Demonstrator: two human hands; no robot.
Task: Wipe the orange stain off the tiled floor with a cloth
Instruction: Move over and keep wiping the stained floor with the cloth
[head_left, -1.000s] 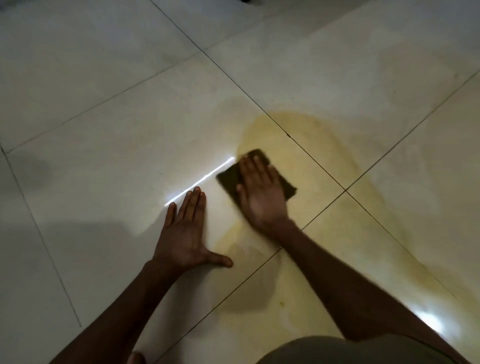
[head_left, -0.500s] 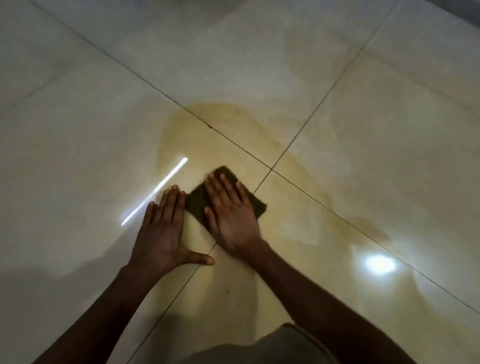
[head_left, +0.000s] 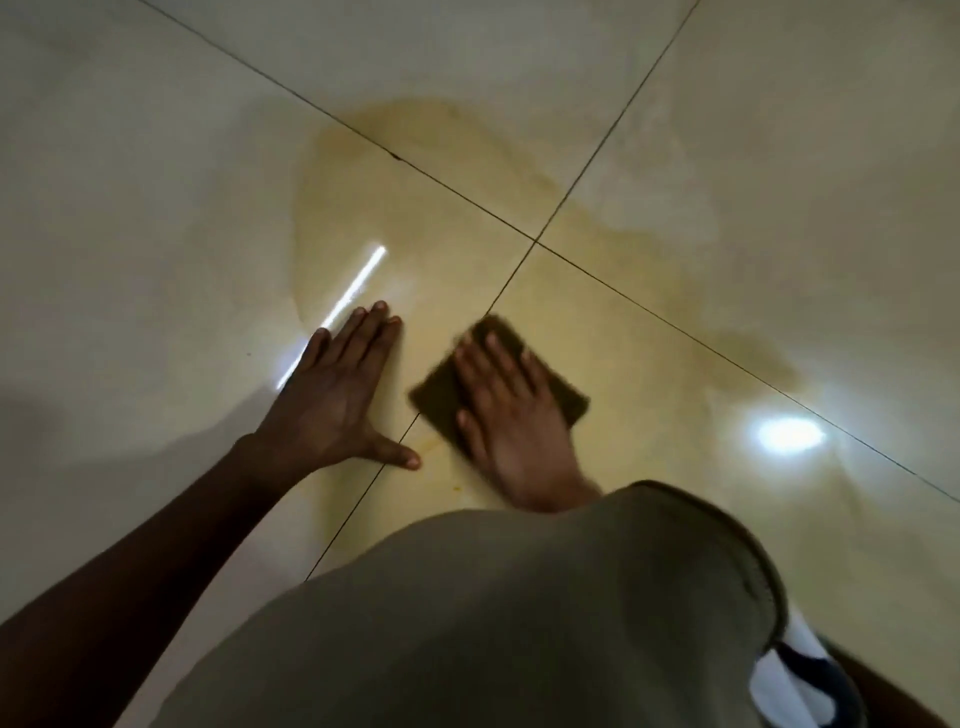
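The tiled floor (head_left: 156, 171) fills the view, pale and glossy, cut by dark grout lines that cross a little above and right of the middle. Over that crossing spreads the orange stain (head_left: 415, 171), a broad yellowish film that reaches onto all four tiles around the joint, with a darker rim along its upper and left edges and a fainter tail running out toward the right. At the bottom of the view the person's grey shirt (head_left: 519, 623) covers much of the floor and hides the right forearm. The bare left forearm (head_left: 156, 545) comes in from the lower left corner. A round glare spot (head_left: 787, 434) sits on the floor well to the right, and a thin bright streak of reflected light (head_left: 358, 286) slants across the left tile, its lower end passing behind the left hand. The left hand (head_left: 337, 405) lies palm down on the floor at the stain's left edge, fingers straight and pressed close together, thumb stuck out sideways toward the grout line. Just beside it, apart, the right hand (head_left: 511, 415) is flat on top of the cloth (head_left: 563, 395), fingers slightly spread and pushing it onto the floor rather than pinching it; hand and cloth are blurred. The cloth is a dark brownish folded square, lying inside the stained area just below the grout crossing, on the lower right tile, with its left corner at the grout line.
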